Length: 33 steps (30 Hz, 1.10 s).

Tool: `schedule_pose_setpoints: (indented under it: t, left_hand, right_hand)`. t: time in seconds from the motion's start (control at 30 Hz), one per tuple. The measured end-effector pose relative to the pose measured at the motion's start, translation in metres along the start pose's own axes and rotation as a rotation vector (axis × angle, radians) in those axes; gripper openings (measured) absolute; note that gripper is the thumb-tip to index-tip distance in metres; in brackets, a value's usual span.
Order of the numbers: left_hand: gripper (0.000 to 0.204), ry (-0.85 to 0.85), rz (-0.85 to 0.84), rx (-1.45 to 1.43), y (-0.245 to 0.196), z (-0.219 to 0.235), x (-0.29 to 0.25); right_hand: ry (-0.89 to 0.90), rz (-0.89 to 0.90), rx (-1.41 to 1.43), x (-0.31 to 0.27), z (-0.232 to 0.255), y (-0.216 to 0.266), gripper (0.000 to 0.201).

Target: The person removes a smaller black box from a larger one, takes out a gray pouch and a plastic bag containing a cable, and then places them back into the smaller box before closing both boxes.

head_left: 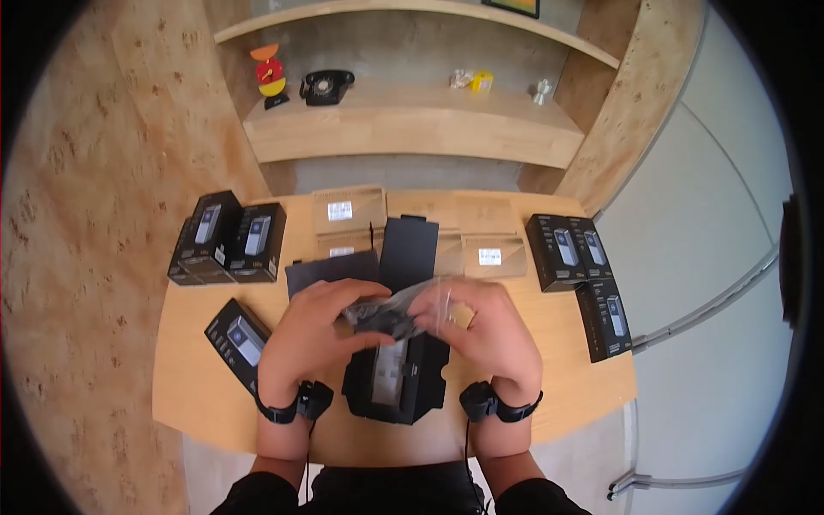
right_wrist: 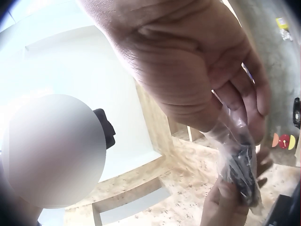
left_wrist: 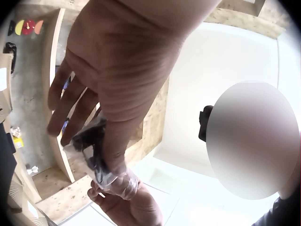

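A clear plastic bag [head_left: 386, 316] with dark contents is held between both hands above an open black box [head_left: 399, 386]. My left hand [head_left: 311, 330] pinches the bag's left part between thumb and fingers; in the left wrist view the thumb of the left hand [left_wrist: 117, 80] lies across the bag [left_wrist: 96, 155]. My right hand [head_left: 489, 330] grips the bag's other end, and in the right wrist view the fingers of the right hand [right_wrist: 188, 70] are curled on the clear plastic [right_wrist: 240, 165]. Inside the box below lies a pale, translucent-looking item [head_left: 390, 374].
Black printed boxes stand at the left [head_left: 206, 233] and right [head_left: 556, 249], and one lies nearer at left [head_left: 238, 336]. Cardboard boxes [head_left: 350, 209] line the table's back. A shelf [head_left: 412, 129] behind holds a black telephone [head_left: 326, 87].
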<state>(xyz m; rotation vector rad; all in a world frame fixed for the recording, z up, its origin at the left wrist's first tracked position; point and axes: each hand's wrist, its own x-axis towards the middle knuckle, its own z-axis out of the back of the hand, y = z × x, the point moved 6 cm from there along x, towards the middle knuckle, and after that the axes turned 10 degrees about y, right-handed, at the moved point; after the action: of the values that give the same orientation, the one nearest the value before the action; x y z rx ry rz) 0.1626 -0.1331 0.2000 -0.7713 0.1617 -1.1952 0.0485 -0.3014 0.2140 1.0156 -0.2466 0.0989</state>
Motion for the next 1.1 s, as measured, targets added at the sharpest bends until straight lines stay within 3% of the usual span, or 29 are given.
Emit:
schedule_pose_setpoints:
  t: [0.07,0.2,0.33,0.43,0.53,0.73,0.87,1.0,1.1]
  left_hand:
    - [0.051,0.045,0.098,-0.113,0.011,-0.005,-0.005]
    - [0.045,-0.025,0.133,-0.24,0.009,-0.001,-0.002]
    - [0.038,-0.074,0.166,-0.338,0.021,-0.004,-0.006]
    - [0.036,-0.136,0.117,-0.385,0.026,-0.003,-0.007]
    - [0.031,-0.138,0.172,-0.393,0.028,0.0,-0.007]
    - [0.02,-0.192,0.229,-0.482,0.033,0.004,-0.008]
    - [0.018,-0.253,0.19,-0.52,0.036,0.007,-0.01]
    - [0.017,-0.279,0.21,-0.542,0.039,0.012,-0.013]
    - [0.017,-0.302,0.187,-0.612,0.04,0.013,-0.013]
  right_hand:
    - [-0.068,0.11,-0.113,0.003,0.002,-0.002,0.016]
    - [-0.113,-0.031,0.015,0.004,0.007,-0.012,0.018]
    - [-0.193,0.008,0.102,0.003,0.012,-0.018,0.02]
    - [-0.23,-0.02,0.195,-0.002,0.017,-0.026,0.017]
    - [-0.235,-0.08,0.317,-0.006,0.021,-0.029,0.015]
    - [-0.378,0.047,0.535,-0.005,0.028,-0.033,0.012]
    - [-0.556,0.127,0.495,-0.01,0.039,-0.032,0.014]
    - [-0.783,0.244,0.627,-0.018,0.048,-0.039,0.016]
    - [-0.816,0.284,0.617,-0.019,0.051,-0.032,0.016]
